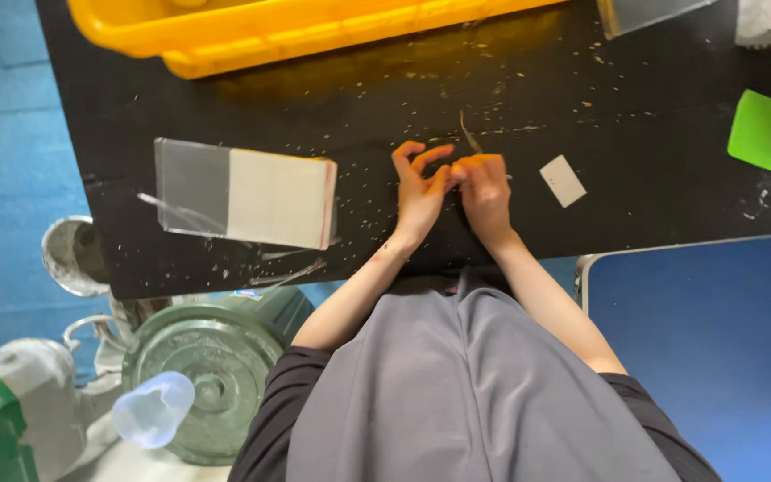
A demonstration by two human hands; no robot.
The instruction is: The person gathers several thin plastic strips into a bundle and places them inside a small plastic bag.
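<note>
Both hands meet over the black table [225, 116] near its front edge. My left hand [419, 189] has its fingers spread and its thumb pressed toward the right hand. My right hand [485, 189] is curled, pinching a small orange object [473, 162] at the fingertips. A thin stalk or blade-like sliver [469, 136] sticks up just beyond the fingers. The object itself is mostly hidden by the fingers.
A stack of clear sleeves with white cards [247, 195] lies left of the hands. A small white card [563, 180] lies to the right, and a green sheet [767, 130] at the far right. A yellow tub [252, 31] sits at the back. Green bucket lid [203, 375] below the table.
</note>
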